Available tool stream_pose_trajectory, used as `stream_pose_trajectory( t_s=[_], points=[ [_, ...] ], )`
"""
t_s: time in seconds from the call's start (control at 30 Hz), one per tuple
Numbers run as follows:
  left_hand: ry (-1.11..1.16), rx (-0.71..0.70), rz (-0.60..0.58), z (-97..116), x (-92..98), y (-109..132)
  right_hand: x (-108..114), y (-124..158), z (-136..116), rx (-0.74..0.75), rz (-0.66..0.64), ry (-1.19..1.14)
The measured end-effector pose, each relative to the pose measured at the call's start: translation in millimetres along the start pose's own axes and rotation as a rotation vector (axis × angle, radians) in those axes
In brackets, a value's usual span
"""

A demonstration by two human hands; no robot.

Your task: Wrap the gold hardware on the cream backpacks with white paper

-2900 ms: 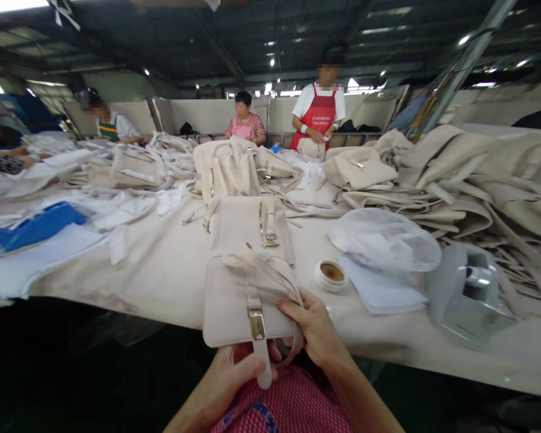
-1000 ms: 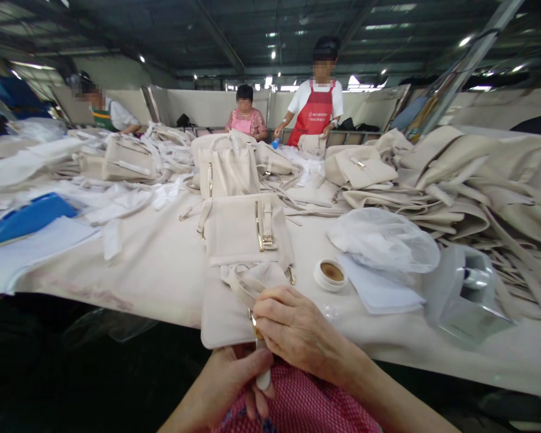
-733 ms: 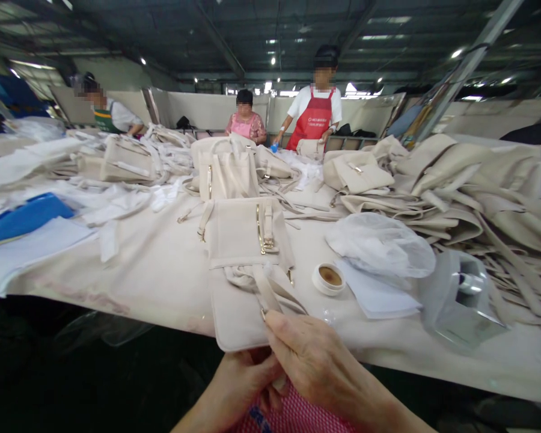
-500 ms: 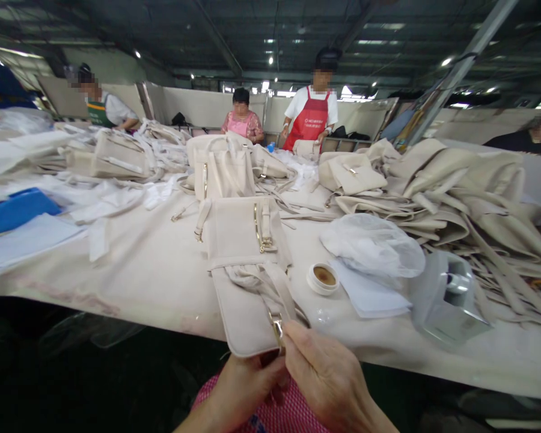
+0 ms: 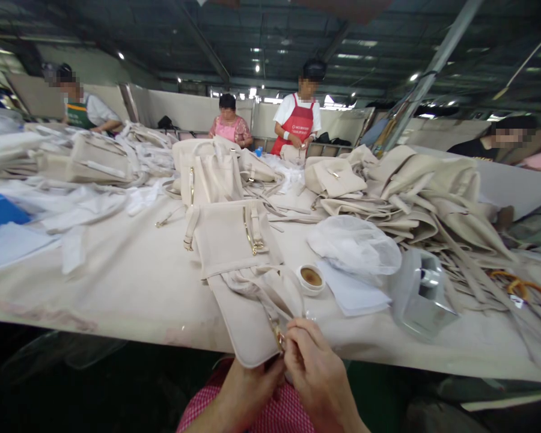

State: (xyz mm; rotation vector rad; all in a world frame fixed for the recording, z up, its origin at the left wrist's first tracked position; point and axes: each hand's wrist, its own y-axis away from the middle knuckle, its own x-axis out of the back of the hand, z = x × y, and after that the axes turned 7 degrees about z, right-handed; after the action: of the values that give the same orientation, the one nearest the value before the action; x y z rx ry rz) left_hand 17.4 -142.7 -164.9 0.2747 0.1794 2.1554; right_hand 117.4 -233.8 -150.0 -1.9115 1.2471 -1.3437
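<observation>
A cream bag (image 5: 232, 231) lies in front of me with its flap (image 5: 246, 328) hanging over the table's near edge. My left hand (image 5: 250, 385) is closed on the flap's lower edge from beneath, its fingertips partly hidden. Closed near a gold clasp (image 5: 278, 338) at the flap's right edge is my right hand (image 5: 318, 370), fingers pinched together on the strap end there. Cream straps (image 5: 270, 288) lie bunched across the flap. Gold zips and buckles (image 5: 255, 243) show on the bag's body.
Right of the bag stand a small round tub of brown paste (image 5: 311, 278), white paper (image 5: 356, 294), a clear plastic bag (image 5: 354, 246) and a clear dispenser (image 5: 421, 294). Bag pieces (image 5: 433, 186) are heaped at right. A blue folder (image 5: 2, 213) lies left. Several co-workers sit or stand beyond.
The view has turned slightly to the right, so things on the table appear further left. My hands stay at the flap, the right one's fingers drawn closer together by the clasp.
</observation>
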Motion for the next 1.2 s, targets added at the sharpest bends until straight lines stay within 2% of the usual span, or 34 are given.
stream_pose_trajectory(
  t_s=[0.1, 0.17, 0.23, 0.3, 0.43, 0.53, 0.6, 0.63, 0.7, 0.77, 0.83, 0.9, 1.03, 1.1, 1.2],
  points=[
    [-0.111, -0.129, 0.035, 1, 3.4, -2, -4, 1, 7, -0.263, -0.044, -0.259],
    [-0.094, -0.170, 0.065, 2, 5.6, -4, -6, 4, 11, -0.499, -0.094, -0.463],
    [-0.067, -0.147, 0.083, 1, 6.9, -5, -7, 8, 12, -0.719, -0.134, -0.648],
    [-0.050, -0.103, 0.087, -2, 7.4, -5, -8, 10, 10, -0.852, -0.138, -0.792],
    [-0.057, -0.082, 0.087, -6, 7.3, -7, -11, 2, 9, -1.049, -0.081, -0.991],
    [-0.067, -0.076, 0.078, -8, 4.3, -8, -10, -14, 13, -1.255, 0.041, -1.098],
    [-0.037, -0.002, 0.072, -11, 0.7, -8, 1, -24, 17, -1.280, 0.054, -1.196],
    [-0.008, 0.053, 0.066, -13, -1.1, -8, 11, -26, 19, -1.245, 0.005, -1.254],
    [0.069, 0.146, 0.050, -18, -3.5, -8, 37, -24, 24, -1.151, -0.186, -1.319],
    [0.145, 0.182, 0.042, -22, -3.8, -9, 66, -15, 32, -1.087, -0.398, -1.241],
    [0.198, 0.178, 0.018, -23, -2.0, -9, 92, 0, 45, -1.076, -0.481, -1.012],
    [0.207, 0.168, -0.013, -21, 1.0, -8, 110, 20, 63, -1.096, -0.417, -0.723],
    [0.140, 0.149, 0.054, -17, 6.5, -9, 129, 68, 109, -1.191, -0.110, -0.232],
    [0.121, 0.169, 0.089, -15, 8.1, -9, 127, 89, 131, -1.239, 0.061, -0.123],
    [0.111, 0.210, 0.020, -10, 12.2, -7, 110, 99, 150, -1.284, 0.355, -0.194]
  ],
)
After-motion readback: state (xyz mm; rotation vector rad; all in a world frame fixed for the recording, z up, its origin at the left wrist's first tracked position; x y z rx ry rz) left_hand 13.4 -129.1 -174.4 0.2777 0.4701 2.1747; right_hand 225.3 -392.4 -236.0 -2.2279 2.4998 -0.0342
